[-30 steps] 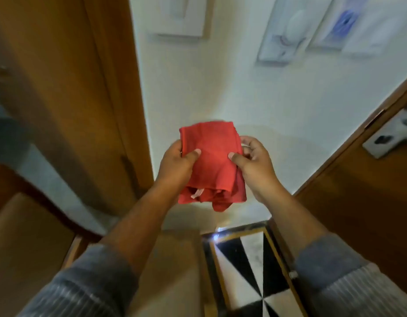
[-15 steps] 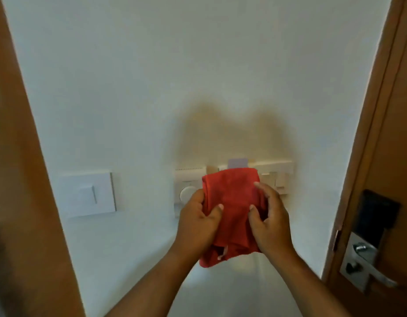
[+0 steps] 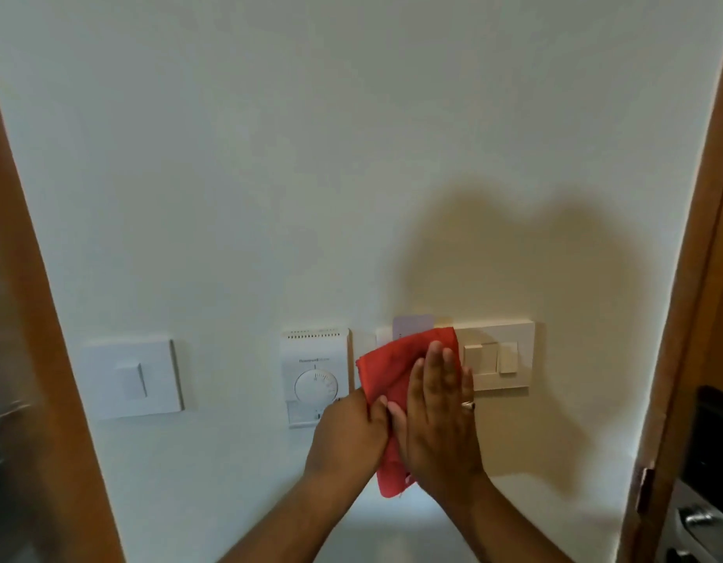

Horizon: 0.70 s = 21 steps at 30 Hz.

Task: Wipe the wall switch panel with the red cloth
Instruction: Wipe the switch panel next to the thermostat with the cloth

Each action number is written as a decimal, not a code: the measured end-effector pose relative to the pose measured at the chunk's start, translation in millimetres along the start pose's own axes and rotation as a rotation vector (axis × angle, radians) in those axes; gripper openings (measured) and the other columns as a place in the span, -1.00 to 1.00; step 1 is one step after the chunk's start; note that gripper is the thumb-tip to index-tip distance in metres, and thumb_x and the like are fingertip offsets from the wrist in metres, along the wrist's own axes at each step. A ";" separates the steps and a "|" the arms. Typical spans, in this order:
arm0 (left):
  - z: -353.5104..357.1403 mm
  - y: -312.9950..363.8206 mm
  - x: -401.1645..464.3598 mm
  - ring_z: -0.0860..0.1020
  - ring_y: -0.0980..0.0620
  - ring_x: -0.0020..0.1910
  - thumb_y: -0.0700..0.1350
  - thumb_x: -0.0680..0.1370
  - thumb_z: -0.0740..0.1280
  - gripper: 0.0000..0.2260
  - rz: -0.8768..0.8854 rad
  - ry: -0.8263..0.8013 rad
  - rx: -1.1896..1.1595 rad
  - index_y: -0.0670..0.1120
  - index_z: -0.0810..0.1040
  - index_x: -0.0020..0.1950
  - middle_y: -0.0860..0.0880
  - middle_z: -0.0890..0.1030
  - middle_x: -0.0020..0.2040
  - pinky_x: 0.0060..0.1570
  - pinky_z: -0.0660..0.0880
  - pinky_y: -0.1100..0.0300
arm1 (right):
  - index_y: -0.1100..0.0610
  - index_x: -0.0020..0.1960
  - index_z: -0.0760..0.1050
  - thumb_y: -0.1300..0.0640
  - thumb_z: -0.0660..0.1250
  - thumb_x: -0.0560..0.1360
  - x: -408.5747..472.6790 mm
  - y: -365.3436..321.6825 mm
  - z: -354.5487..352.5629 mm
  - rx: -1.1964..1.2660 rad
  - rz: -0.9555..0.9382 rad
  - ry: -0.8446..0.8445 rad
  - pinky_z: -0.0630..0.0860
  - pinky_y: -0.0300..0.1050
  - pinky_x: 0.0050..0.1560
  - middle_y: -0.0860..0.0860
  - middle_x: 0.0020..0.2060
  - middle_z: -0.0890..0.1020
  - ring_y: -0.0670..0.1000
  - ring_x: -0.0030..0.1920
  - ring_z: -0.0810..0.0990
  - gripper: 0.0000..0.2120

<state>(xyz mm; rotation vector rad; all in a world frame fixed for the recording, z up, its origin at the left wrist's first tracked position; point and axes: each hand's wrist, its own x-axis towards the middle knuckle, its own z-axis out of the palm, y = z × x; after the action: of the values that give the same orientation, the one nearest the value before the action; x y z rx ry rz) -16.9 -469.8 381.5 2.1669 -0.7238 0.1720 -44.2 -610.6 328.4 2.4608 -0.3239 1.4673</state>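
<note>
The red cloth is spread against the white wall over the left part of the cream switch panel, hiding that part. My right hand lies flat on the cloth with fingers together, a ring on one finger. My left hand grips the cloth's lower left edge, thumb and fingers closed on the fabric. The panel's two rocker switches show to the right of my fingers. A pale purple card sticks up above the cloth.
A white dial thermostat sits just left of the cloth, and a single white switch farther left. Wooden door frames border the wall on both sides; a door with a metal lock is at the lower right.
The cloth has gone up from in front of me onto the wall panel. My right hand has flattened on it, and the view has shifted upward and closer to the wall.
</note>
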 end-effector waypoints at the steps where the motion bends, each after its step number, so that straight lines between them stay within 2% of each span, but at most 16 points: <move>1: -11.4 2.5 -1.4 0.68 0.01 -0.23 0.04 0.69 0.20 -0.75 0.016 -0.062 0.124 0.03 0.57 -0.12 0.01 0.67 -0.20 -0.09 0.67 0.09 | 0.39 0.49 0.23 -0.12 -0.04 0.70 1.5 -3.8 0.6 0.018 0.011 -0.025 0.06 0.28 0.54 0.35 0.53 0.13 0.33 0.56 0.09 -0.37; 2: -23.8 5.8 -2.4 0.67 0.00 -0.26 0.06 0.66 0.23 -0.74 0.045 -0.091 0.285 0.05 0.53 -0.20 0.02 0.65 -0.23 -0.15 0.65 0.09 | 0.41 0.46 0.26 -0.11 -0.06 0.70 2.6 -6.3 1.4 0.034 0.028 -0.031 0.07 0.25 0.53 0.36 0.51 0.18 0.32 0.54 0.13 -0.37; 3: -36.3 10.1 -2.1 0.64 0.00 -0.28 0.09 0.63 0.26 -0.73 0.097 -0.051 0.462 0.04 0.49 -0.25 0.03 0.64 -0.26 -0.24 0.59 0.12 | 0.43 0.44 0.29 -0.11 -0.05 0.68 3.3 -7.7 3.5 0.029 0.036 -0.014 0.08 0.24 0.51 0.38 0.48 0.23 0.32 0.52 0.16 -0.36; 5: -60.0 27.3 1.3 0.61 -0.05 -0.33 0.11 0.58 0.28 -0.71 0.248 0.196 0.667 0.00 0.52 -0.27 0.00 0.65 -0.30 -0.37 0.44 0.16 | 0.45 0.41 0.33 -0.11 0.12 0.61 5.3 -7.0 6.7 -0.030 0.030 0.036 0.13 0.26 0.49 0.42 0.43 0.30 0.38 0.49 0.23 -0.34; 6: -71.1 37.5 6.8 0.62 -0.09 -0.35 0.11 0.56 0.31 -0.72 0.349 0.340 0.669 -0.01 0.55 -0.26 -0.02 0.65 -0.34 -0.41 0.46 0.14 | 0.45 0.40 0.34 -0.10 0.22 0.54 6.6 -5.8 6.7 -0.063 0.019 0.053 0.15 0.27 0.47 0.44 0.41 0.32 0.40 0.47 0.27 -0.32; 7: -80.7 45.0 15.2 0.63 -0.15 -0.34 0.09 0.54 0.34 -0.77 0.468 0.472 0.649 -0.01 0.59 -0.24 -0.03 0.66 -0.33 -0.40 0.51 0.10 | 0.45 0.39 0.35 -0.09 0.29 0.48 7.9 -5.1 5.5 -0.085 0.000 0.062 0.17 0.28 0.45 0.44 0.40 0.32 0.41 0.45 0.30 -0.29; 9: -100.4 52.2 39.4 0.67 -0.28 -0.10 0.06 0.53 0.37 -0.77 0.646 0.665 0.628 -0.08 0.67 -0.05 -0.16 0.71 -0.09 -0.19 0.59 -0.05 | 0.39 0.44 0.31 -0.08 0.33 0.43 11.5 -5.3 2.0 -0.101 -0.046 0.083 0.18 0.29 0.45 0.44 0.39 0.35 0.43 0.42 0.32 -0.25; 11: -121.1 46.3 67.6 0.54 -0.42 0.31 0.14 0.56 0.37 -0.55 0.651 0.780 0.709 -0.17 0.63 0.26 -0.33 0.60 0.30 0.18 0.53 -0.20 | 0.31 0.48 0.25 -0.09 0.28 0.45 16.8 -7.3 -1.3 -0.114 -0.085 0.096 0.13 0.28 0.47 0.42 0.40 0.36 0.44 0.42 0.31 -0.26; 13: -140.8 32.6 91.9 0.26 -0.49 0.52 0.27 0.59 0.31 -0.32 0.570 0.833 0.796 -0.19 0.41 0.52 -0.40 0.33 0.53 0.45 0.27 -0.35 | 0.31 0.49 0.27 -0.12 0.23 0.48 22.8 -11.1 -4.2 -0.131 -0.098 0.094 0.10 0.28 0.47 0.41 0.40 0.35 0.44 0.42 0.30 -0.28; 16: -159.7 10.8 116.4 0.09 -0.50 0.57 0.39 0.60 0.16 -0.19 0.486 0.807 0.842 -0.15 0.14 0.64 -0.42 0.12 0.60 0.50 0.03 -0.46 | 0.32 0.43 0.34 -0.18 0.21 0.51 31.9 -14.4 -6.1 -0.120 -0.120 0.110 0.11 0.28 0.46 0.41 0.37 0.38 0.44 0.40 0.32 -0.31; 21: -154.7 -3.9 128.5 0.14 -0.44 0.58 0.44 0.56 0.11 -0.16 0.521 0.881 0.882 -0.11 0.16 0.64 -0.36 0.17 0.61 0.47 0.05 -0.47 | 0.33 0.46 0.30 -0.29 0.07 0.58 35.7 -17.0 -8.5 -0.103 -0.105 0.091 0.08 0.27 0.47 0.40 0.38 0.40 0.43 0.41 0.32 -0.24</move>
<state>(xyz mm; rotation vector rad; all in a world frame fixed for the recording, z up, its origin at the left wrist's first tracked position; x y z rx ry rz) 109.8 -408.3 525.1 2.2352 -0.7110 1.8687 -29.2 -593.9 362.0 2.2859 -0.2415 1.4755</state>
